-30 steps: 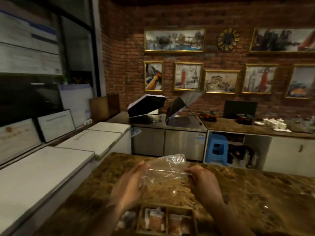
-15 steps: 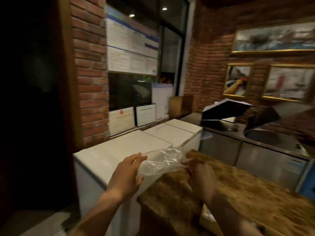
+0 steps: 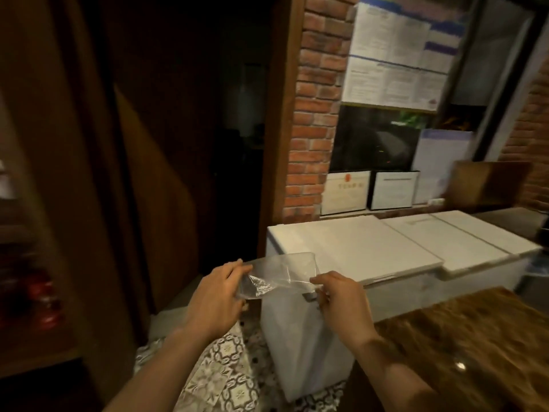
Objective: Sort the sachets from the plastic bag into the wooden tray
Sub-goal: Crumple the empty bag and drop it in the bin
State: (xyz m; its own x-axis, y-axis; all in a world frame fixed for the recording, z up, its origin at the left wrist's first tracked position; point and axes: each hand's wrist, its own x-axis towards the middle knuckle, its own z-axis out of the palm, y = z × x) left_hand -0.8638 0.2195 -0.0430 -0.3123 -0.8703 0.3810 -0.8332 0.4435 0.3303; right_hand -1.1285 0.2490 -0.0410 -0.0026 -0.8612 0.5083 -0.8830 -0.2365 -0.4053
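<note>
A clear, crumpled plastic bag (image 3: 276, 276) is stretched between both my hands in front of me, above the floor and the corner of a white chest freezer. My left hand (image 3: 218, 295) pinches its left end and my right hand (image 3: 338, 295) pinches its right end. I see no sachets inside the bag. The wooden tray and the sachets are out of view.
White chest freezers (image 3: 371, 251) run along the wall to the right. The brown marble counter (image 3: 475, 337) fills the lower right. A dark doorway (image 3: 208, 144), wooden panels and a brick pillar (image 3: 315, 114) stand ahead; patterned floor tiles (image 3: 225, 373) lie below.
My view has swung far to the left, away from the counter and the tray. Both hands have kept hold of the bag and carried it off the counter toward the freezer corner.
</note>
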